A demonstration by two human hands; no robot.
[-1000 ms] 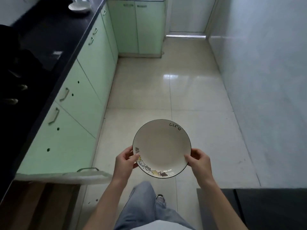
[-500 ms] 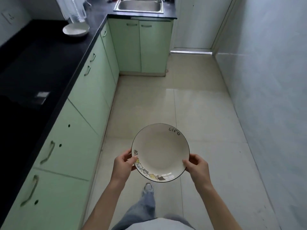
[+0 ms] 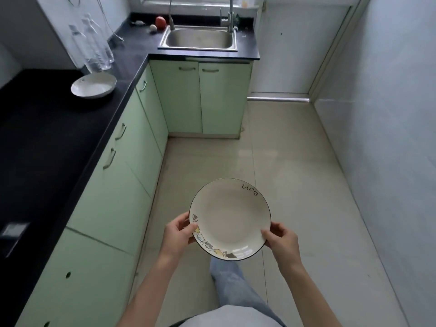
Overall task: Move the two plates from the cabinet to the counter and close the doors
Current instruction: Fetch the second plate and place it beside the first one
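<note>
Item under carry: a round white ceramic plate with a dark rim line and cartoon print (image 3: 230, 219), held level over the tiled floor, well apart from the black tabletop (image 3: 42, 142). Left hand (image 3: 178, 234) is closed on the rim at 8 o'clock, right hand (image 3: 282, 239) at 4 o'clock. Judged rigid, glazed, likely slick and breakable; opposed rim grips suit it. A second white plate (image 3: 94, 86) rests on the tabletop at 10 o'clock

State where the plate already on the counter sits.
In the head view, upper left: the white plate rests on the black counter, just before the clear bottles.
</note>
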